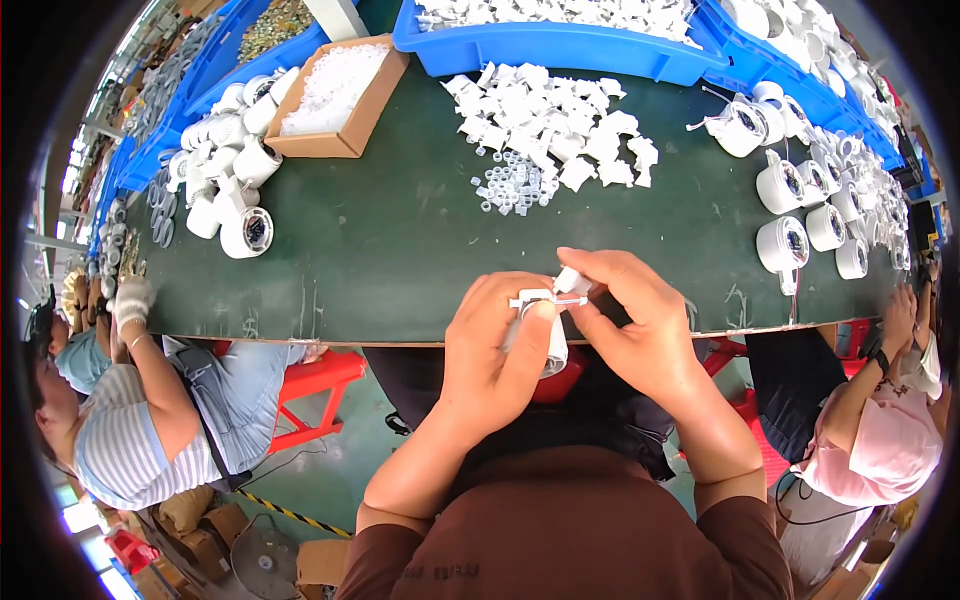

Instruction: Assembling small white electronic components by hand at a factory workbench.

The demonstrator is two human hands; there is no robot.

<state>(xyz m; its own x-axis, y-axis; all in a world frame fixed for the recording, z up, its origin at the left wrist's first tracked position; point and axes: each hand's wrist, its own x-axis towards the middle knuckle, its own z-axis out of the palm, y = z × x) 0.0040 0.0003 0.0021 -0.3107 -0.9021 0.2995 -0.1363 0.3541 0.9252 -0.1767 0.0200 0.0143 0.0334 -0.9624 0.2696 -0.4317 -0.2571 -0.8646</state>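
Observation:
Near the front edge of the table, my left hand (487, 345) is closed around a white cylindrical housing (553, 361), which hangs tilted below its fingers. A white bracket-like top shows above the thumb, and short thin wires (571, 300) stick out to the right. My right hand (645, 315) pinches a small white plastic piece (570, 281) between thumb and forefinger, right beside the wires. Whether that piece touches the housing I cannot tell. Beyond my hands lie a heap of white plastic pieces (545, 112) and a pile of small translucent rings (514, 186).
White cylindrical housings (246, 231) are piled at left beside a cardboard box (352, 143) of small white parts. More housings (782, 244) stand at right. Blue bins (560, 55) line the back of the green table (400, 250). Co-workers sit on both sides, one near a red stool (325, 375).

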